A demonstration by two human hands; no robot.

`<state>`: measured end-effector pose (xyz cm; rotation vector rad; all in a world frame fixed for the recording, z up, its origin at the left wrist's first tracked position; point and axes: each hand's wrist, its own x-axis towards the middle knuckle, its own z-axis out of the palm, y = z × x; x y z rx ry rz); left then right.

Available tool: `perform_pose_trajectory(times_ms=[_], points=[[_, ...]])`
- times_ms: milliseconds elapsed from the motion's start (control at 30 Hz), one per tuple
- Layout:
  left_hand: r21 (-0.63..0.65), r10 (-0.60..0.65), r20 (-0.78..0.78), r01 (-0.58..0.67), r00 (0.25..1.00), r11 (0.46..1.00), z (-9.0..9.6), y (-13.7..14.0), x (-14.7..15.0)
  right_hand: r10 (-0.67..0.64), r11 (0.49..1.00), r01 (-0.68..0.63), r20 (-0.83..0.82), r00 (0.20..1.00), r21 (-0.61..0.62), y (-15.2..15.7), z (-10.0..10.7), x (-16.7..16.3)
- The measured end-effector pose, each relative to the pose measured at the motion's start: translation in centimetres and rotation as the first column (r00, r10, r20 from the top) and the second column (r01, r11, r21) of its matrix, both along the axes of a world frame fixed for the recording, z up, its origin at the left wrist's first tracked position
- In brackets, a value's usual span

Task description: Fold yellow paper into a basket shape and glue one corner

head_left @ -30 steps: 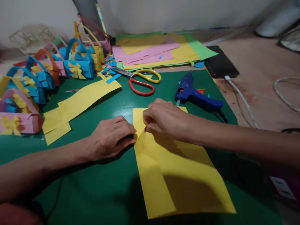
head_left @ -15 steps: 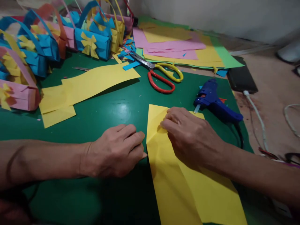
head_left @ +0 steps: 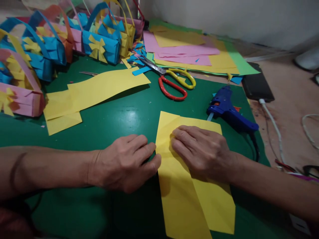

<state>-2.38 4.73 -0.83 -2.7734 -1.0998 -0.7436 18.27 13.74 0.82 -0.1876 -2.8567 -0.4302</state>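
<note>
A folded sheet of yellow paper (head_left: 183,202) lies on the green table mat (head_left: 119,116), its layers overlapping along a slanting edge. My left hand (head_left: 127,162) is closed at the paper's left edge, thumb and curled fingers pinching it; the fingertips are partly hidden. Across the upper part of the sheet, my right hand (head_left: 203,152) rests with its fingers bent and pressed together on the paper near a crease. Just beyond the right hand lies a blue glue gun (head_left: 224,106), its clear glue stick close to the paper's top edge.
Scissors (head_left: 174,84) with red and yellow handles lie beyond the hands. Yellow strips (head_left: 99,89) are at the left, below several small paper baskets (head_left: 99,48). Coloured sheets (head_left: 184,49) are stacked at the back. A black phone (head_left: 259,83) with a white cable lies right.
My right hand has come slightly down and flattened onto the paper. The left thumb and fingers have moved onto the paper's left edge. The sheet's lower right part has shifted inward.
</note>
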Motion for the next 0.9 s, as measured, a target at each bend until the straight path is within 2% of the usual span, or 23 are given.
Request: perform_pose_trajectory(times_ms=[167,367,533,733,900], points=[[0.014,-0.022,0.024,0.021,0.999,1.0,0.0,0.0,0.0,0.036,0.999,-0.036,-0.017,0.999,-0.009,0.1,0.3,-0.3],[0.05,-0.053,0.002,0.052,0.999,0.997,0.3,0.2,0.1,0.03,0.992,-0.033,-0.022,0.999,-0.12,0.2,1.2,-0.4],[0.055,-0.097,-0.036,0.099,0.995,0.994,0.5,0.3,0.0,-0.019,0.978,-0.009,-0.132,0.991,-0.21,0.2,1.1,-0.3],[-0.005,-0.232,0.036,0.232,0.972,0.973,0.6,0.3,0.1,-0.042,0.965,-0.04,-0.304,0.952,-0.259,0.8,-0.2,-0.4],[-0.061,-0.339,0.031,0.34,0.94,0.939,1.4,0.7,0.1,-0.107,0.94,-0.018,-0.343,0.933,-0.342,0.8,-0.8,-0.4]])
